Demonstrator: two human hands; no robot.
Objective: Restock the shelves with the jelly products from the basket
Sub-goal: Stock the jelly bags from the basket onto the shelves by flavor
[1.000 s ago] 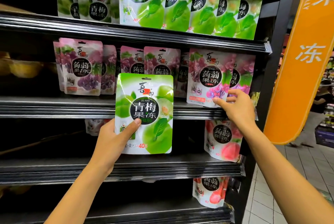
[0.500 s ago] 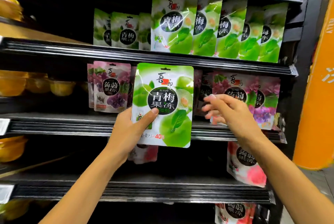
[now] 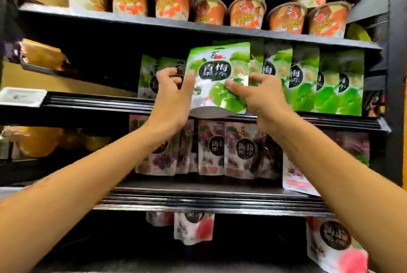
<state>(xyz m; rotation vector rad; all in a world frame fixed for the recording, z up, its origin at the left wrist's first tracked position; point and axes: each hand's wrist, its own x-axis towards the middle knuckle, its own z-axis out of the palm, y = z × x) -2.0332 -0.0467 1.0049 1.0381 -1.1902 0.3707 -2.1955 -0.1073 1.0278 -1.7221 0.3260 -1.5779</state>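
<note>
Head view: both bare forearms stretch upward. The left hand (image 3: 174,94) pinches the glossy green pouch (image 3: 218,78) at its left edge, thumb on the front. The right hand (image 3: 262,96) pinches its lower right likewise. The flat, upright pouch sits at the dark ridged shelf (image 3: 99,105) lip, before matching pouches (image 3: 308,87).

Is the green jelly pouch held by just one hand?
No, the left hand and the right hand both grip the green jelly pouch by its sides.
</note>
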